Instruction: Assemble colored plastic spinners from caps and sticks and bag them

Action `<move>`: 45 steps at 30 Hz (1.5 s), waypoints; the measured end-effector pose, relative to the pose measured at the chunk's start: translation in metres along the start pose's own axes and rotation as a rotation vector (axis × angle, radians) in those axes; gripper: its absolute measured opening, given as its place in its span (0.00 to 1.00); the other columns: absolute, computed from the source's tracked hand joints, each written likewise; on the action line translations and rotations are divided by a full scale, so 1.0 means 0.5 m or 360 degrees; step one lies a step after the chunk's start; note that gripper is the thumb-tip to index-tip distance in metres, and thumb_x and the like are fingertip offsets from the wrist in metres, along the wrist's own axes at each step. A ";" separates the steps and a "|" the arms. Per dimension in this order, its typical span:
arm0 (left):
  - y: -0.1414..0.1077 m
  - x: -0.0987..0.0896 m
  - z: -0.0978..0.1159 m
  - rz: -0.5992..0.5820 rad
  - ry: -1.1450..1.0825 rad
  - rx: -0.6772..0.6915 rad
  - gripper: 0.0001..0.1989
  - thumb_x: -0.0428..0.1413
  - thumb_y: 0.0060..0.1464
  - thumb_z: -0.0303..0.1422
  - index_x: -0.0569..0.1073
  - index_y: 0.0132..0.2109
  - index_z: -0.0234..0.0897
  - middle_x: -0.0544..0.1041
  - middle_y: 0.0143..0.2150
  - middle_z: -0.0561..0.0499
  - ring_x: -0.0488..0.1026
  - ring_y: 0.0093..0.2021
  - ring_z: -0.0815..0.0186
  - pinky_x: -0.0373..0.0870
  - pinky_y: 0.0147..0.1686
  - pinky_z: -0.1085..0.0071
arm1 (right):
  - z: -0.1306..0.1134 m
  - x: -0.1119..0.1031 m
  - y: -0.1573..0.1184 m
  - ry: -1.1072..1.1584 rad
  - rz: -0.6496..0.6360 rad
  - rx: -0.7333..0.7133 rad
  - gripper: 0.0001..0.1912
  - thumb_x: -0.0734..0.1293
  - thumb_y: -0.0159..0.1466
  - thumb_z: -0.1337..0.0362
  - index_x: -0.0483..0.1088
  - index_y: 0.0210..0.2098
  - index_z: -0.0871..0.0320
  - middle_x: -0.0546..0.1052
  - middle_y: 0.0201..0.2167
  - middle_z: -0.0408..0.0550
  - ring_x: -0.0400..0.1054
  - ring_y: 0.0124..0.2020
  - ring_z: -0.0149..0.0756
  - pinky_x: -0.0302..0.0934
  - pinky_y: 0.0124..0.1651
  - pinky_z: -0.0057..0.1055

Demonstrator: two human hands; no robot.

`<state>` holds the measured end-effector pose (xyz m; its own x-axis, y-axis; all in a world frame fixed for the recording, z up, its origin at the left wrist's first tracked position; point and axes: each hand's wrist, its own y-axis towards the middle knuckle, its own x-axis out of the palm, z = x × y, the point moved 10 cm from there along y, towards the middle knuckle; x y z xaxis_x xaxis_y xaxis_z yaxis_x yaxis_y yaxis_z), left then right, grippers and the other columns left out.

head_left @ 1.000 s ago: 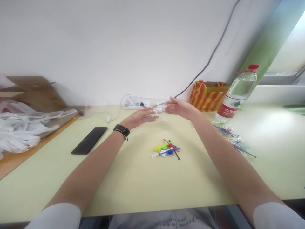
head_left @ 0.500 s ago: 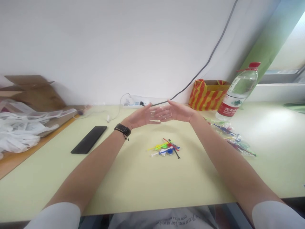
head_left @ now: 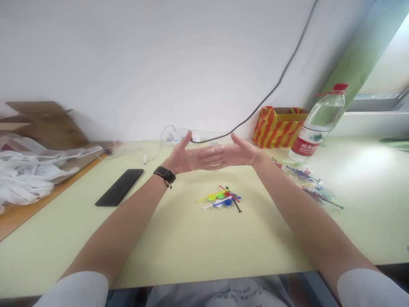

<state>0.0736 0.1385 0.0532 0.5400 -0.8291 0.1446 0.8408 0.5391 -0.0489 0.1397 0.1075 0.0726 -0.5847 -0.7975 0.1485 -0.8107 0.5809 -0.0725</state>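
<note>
My left hand, a black band on its wrist, is held out above the far part of the table with its thumb raised and fingers stretched. Opposite it, my right hand is stretched flat too, thumb up. Their fingers overlap in the middle; whether they touch I cannot tell. Faint glints show about the fingers, but I cannot make out anything held. Below and nearer to me lies a small pile of plastic arrow-shaped pieces in yellow, green, red, blue, white and black, with small discs among them.
A black phone-like slab lies at left, beyond it white plastic bags and a cardboard box. At right are clear packets of coloured pieces, a water bottle and a striped bag. A power strip sits by the wall.
My thumbs have lifted and spread apart from each other, and my palms have turned more upright. The fingers still overlap. The coloured pile has not moved.
</note>
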 end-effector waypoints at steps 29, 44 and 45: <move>-0.007 0.018 0.096 0.0638 0.2084 0.0754 0.54 0.68 0.47 0.54 0.55 0.74 0.42 0.63 0.69 0.38 0.54 0.70 0.39 0.46 0.70 0.50 | 0.058 -0.147 0.024 -0.0025 0.0548 0.0122 0.39 0.52 0.68 0.31 0.78 0.42 0.57 0.82 0.47 0.57 0.78 0.50 0.50 0.73 0.54 0.43; -0.015 -0.049 0.050 0.0737 0.2093 0.0487 0.47 0.66 0.48 0.43 0.57 0.72 0.47 0.72 0.56 0.43 0.72 0.51 0.47 0.64 0.56 0.54 | -0.084 -0.135 -0.062 -0.0683 0.0965 -0.0080 0.29 0.65 0.66 0.37 0.78 0.36 0.57 0.83 0.43 0.57 0.78 0.44 0.49 0.73 0.47 0.40; -0.020 -0.062 0.038 0.0718 0.1991 0.0416 0.46 0.66 0.48 0.43 0.57 0.72 0.48 0.73 0.55 0.45 0.73 0.48 0.51 0.66 0.53 0.56 | -0.104 -0.136 -0.084 -0.0905 0.1124 -0.0139 0.27 0.66 0.66 0.38 0.77 0.35 0.57 0.83 0.41 0.56 0.77 0.42 0.48 0.71 0.44 0.38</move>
<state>0.0479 0.1617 0.0681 0.5540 -0.0767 -0.8289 0.6271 0.6934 0.3550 0.2150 0.1456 0.1169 -0.8891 -0.1982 -0.4126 -0.2673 0.9566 0.1164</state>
